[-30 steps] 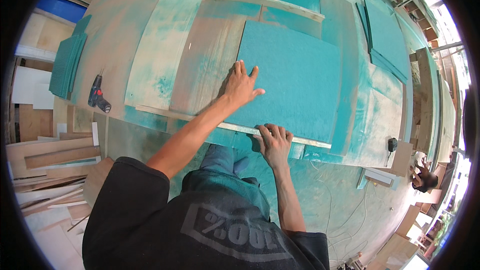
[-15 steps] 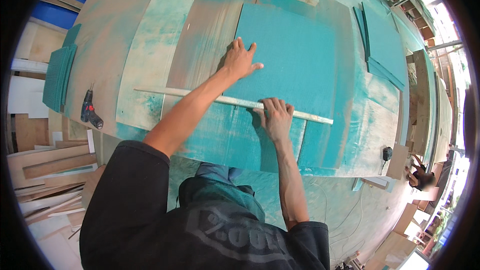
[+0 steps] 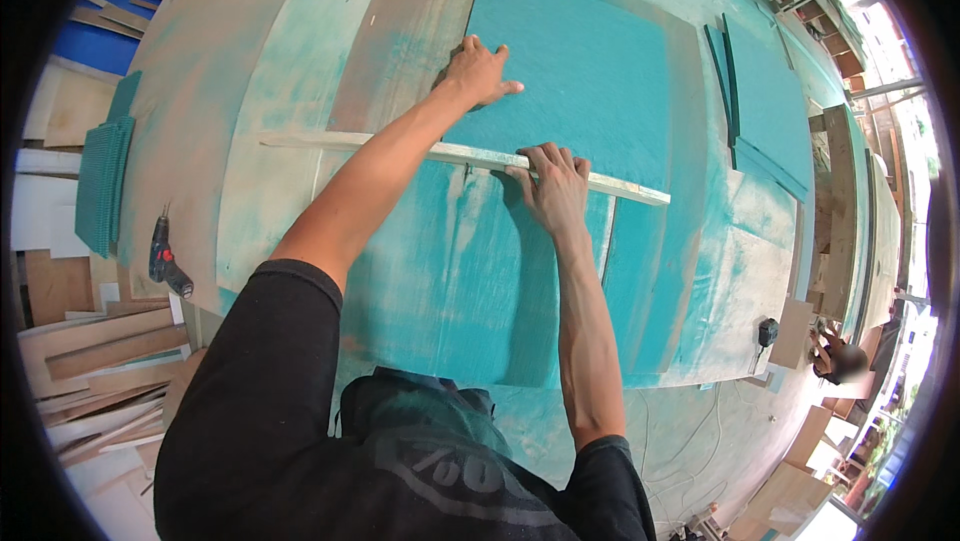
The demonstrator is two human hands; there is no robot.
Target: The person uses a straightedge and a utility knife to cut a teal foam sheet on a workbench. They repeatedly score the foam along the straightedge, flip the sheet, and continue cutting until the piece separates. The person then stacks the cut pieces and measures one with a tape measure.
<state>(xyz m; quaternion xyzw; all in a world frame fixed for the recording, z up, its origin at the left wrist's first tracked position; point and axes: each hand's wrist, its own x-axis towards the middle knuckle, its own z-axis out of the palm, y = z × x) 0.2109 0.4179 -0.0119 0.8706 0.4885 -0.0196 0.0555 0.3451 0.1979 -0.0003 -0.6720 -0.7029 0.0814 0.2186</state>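
Observation:
My left hand (image 3: 482, 75) lies with spread fingers on the left edge of a turquoise flat panel (image 3: 575, 71). Across that panel's near edge runs a long pale wooden strip (image 3: 625, 189), speckled with turquoise. My right hand (image 3: 556, 186) has its fingers curled over the strip, right of its middle, with the thumb on the near side. My left forearm passes over the strip and hides part of it. Both strip and panel rest on a broad work surface (image 3: 430, 271) stained turquoise.
A cordless drill (image 3: 167, 259) lies at the left, near stacked turquoise panels (image 3: 103, 186). More turquoise panels (image 3: 765, 101) are at the far right. A small black device (image 3: 767, 331) sits at the right edge. Wood offcuts (image 3: 110, 351) fill the lower left; another person (image 3: 840, 358) is far right.
Both hands, the strip and the turquoise panel have shifted farther from me across the work surface. The view has shifted too. Hand poses look much the same.

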